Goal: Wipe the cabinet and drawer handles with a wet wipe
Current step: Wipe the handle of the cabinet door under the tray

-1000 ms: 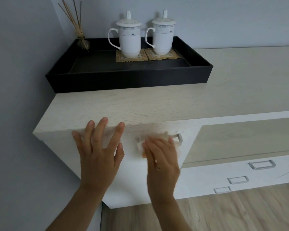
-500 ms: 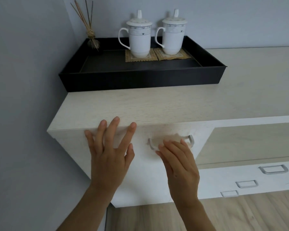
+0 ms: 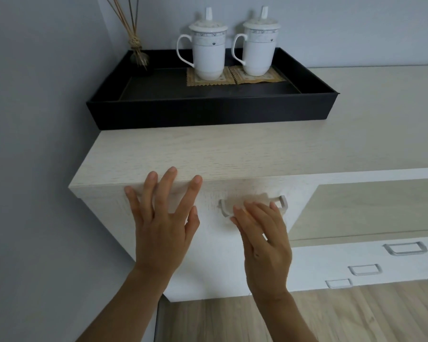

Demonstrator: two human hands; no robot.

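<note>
A pale wood cabinet (image 3: 232, 154) stands against the wall. Its top drawer front carries a silver handle (image 3: 283, 202). A white wet wipe (image 3: 251, 202) is draped over the middle of that handle. My right hand (image 3: 265, 233) presses the wipe onto the handle with straight fingers, hiding the handle's lower bar. My left hand (image 3: 163, 218) lies flat with spread fingers on the drawer front, fingertips at the cabinet's top edge. Three more silver handles (image 3: 404, 248) show on the lower white drawers at the right.
A black tray (image 3: 208, 112) sits on the cabinet top with two lidded white mugs (image 3: 208, 50) on coasters and a reed diffuser (image 3: 136, 53). A grey wall runs close on the left. Wood floor (image 3: 307, 317) lies below.
My right hand has slid the wipe rightwards along the handle, baring the handle's left end. The view has shifted left, so everything sits further right in frame. My left hand stays flat.
</note>
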